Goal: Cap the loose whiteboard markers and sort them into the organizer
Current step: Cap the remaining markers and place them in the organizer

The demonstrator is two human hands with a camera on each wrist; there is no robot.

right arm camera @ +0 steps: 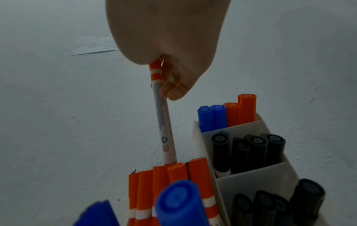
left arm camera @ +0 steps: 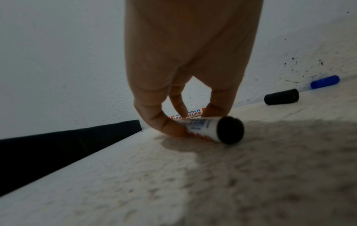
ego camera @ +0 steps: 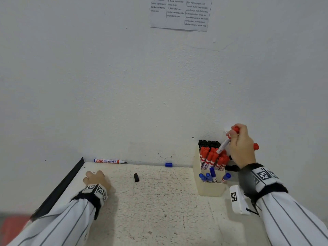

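A capped red whiteboard marker [ego camera: 225, 143], white barrel with red bands and small print too fine to read, hangs tilted from the right hand [ego camera: 241, 144], whose fingers pinch it near the cap; its lower end sits among the red markers [ego camera: 212, 159] standing in the cream plastic organizer [ego camera: 209, 188]. That organizer also holds blue markers [ego camera: 213, 176] in front and black ones [ego camera: 209, 143] at the back. The left hand [left arm camera: 185, 73] grips a black-ended marker [left arm camera: 214, 130] lying on the rough, speckled white tabletop [ego camera: 159, 210]; its label is probably the same brand, though blur hides the wording. Against the wall lies an uncapped marker [ego camera: 109, 161] printed "WHITEBOARD MARKER 500". A loose black cap [ego camera: 136, 177] and a blue cap [ego camera: 168, 164] rest nearby, well apart.
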